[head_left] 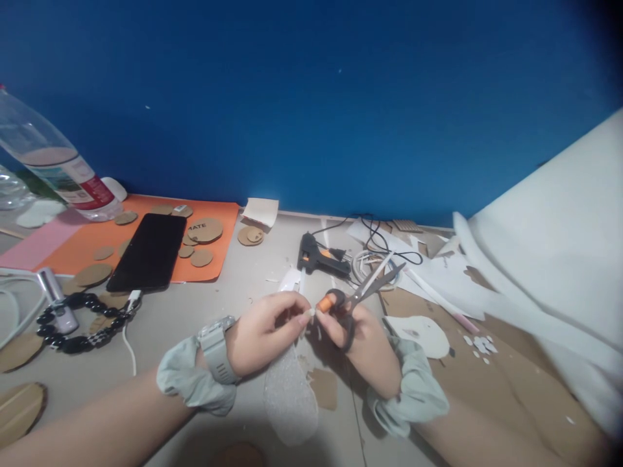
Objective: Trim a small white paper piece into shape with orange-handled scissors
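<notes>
Behind everything stands a big blue wall (311, 97). Below it lies the grey tabletop (233, 305), full of craft things. On the right a large white sheet (555, 240) leans up, and brown cardboard (501, 383) lies flat under it. On the far left an orange mat (146, 227) holds a black phone (148, 253) and some round cardboard discs (205, 229). A plastic bottle (53, 162) lies tilted at the mat's left end. A string of black beads (82, 321) sits in front of the phone. Near the wall, past the hands, lies a black glue gun (318, 256) with a black cord (377, 237) beside it.

Both hands meet in the middle, low over the tabletop. The left hand (265, 331) has a grey watch (219, 350) and a pale green scrunchie (192, 383) on the wrist. Its fingers are curled and pinch a tiny white piece (310, 313). The right hand (363, 344) also wears a pale green scrunchie. It is closed around the scissors (360, 295), with fingers through the dark handles. The blades are a little apart and point away to the right, toward the wall. The right thumb and finger touch the same tiny piece. A glittery white shape (289, 395) lies on the tabletop just under the hands.
</notes>
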`<state>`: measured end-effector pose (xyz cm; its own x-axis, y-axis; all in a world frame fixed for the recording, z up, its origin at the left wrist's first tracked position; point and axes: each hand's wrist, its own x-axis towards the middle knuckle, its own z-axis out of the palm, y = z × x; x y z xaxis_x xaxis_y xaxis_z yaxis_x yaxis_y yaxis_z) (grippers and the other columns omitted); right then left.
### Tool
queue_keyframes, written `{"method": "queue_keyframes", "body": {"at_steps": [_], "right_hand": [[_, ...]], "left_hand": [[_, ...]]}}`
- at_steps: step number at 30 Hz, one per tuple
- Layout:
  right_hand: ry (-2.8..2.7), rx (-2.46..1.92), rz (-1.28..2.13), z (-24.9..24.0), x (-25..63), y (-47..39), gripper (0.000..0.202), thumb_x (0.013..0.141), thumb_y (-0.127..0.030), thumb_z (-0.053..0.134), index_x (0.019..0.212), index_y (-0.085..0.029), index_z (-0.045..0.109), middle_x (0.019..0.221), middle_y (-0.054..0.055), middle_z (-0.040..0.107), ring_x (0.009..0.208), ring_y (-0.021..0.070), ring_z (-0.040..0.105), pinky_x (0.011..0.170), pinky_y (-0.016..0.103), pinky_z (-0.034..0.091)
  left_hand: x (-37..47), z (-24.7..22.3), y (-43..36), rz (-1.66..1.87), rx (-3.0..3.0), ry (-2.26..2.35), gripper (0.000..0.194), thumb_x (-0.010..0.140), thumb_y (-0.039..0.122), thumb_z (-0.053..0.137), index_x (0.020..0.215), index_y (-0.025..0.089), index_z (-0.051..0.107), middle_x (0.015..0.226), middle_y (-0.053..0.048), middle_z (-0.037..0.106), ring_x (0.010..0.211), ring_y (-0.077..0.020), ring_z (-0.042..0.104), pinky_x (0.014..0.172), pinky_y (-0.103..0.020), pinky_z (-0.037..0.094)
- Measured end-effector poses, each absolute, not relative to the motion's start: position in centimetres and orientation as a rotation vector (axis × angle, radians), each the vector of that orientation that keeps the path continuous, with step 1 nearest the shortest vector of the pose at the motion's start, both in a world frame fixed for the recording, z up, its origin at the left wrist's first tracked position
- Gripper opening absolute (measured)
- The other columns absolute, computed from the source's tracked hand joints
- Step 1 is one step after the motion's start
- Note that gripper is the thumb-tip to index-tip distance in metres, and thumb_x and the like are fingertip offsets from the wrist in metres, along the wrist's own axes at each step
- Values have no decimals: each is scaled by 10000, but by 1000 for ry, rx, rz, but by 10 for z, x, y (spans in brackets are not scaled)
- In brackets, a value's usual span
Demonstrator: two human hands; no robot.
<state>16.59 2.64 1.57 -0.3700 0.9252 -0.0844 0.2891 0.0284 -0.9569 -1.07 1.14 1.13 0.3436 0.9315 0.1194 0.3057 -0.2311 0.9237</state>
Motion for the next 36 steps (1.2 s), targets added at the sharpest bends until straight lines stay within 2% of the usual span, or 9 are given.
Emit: {"method": "queue_keyframes", "body": {"at_steps": [13, 17, 22, 29, 36], "right_hand": [[-1656, -1205, 1387, 11, 166, 25, 206, 866, -379, 575, 799, -194, 515, 660, -22, 523, 588, 121, 493, 540, 229, 413], [-1725, -1013, 1606, 12, 169, 27, 347, 907, -505, 458, 797, -180, 507, 655, -18, 483, 561, 111, 447, 520, 231, 391], [-2002, -829, 1868, 19, 174, 33, 544, 851, -665, 401, 769, -142, 530, 603, 4, 505, 519, 114, 453, 493, 236, 371], [-2056, -834, 1850, 22, 173, 37, 566, 845, -688, 382, 738, -145, 502, 601, -3, 474, 535, 108, 421, 507, 237, 345], [-2133, -846, 1746, 20, 173, 36, 505, 872, -636, 401, 739, -158, 489, 642, -5, 493, 572, 110, 429, 543, 232, 364]], "left_hand": [[-11, 10, 11, 896, 1738, 1104, 164, 915, 248, 462, 842, 152, 573, 754, -17, 600, 692, -136, 545, 656, -257, 436], [-11, 12, 10, 976, 1701, 1089, 184, 928, 253, 446, 823, 154, 561, 731, -7, 574, 675, -128, 528, 655, -257, 429], [-14, 11, 8, 1131, 1653, 1090, 171, 937, 252, 444, 823, 163, 536, 749, 0, 549, 701, -125, 519, 687, -260, 427], [-14, 10, 6, 1163, 1605, 1066, 180, 957, 250, 415, 822, 176, 508, 752, 13, 515, 707, -115, 494, 697, -256, 413], [-14, 10, 7, 1174, 1608, 1063, 181, 957, 247, 418, 812, 179, 503, 757, 13, 516, 710, -116, 493, 697, -257, 408]]}}
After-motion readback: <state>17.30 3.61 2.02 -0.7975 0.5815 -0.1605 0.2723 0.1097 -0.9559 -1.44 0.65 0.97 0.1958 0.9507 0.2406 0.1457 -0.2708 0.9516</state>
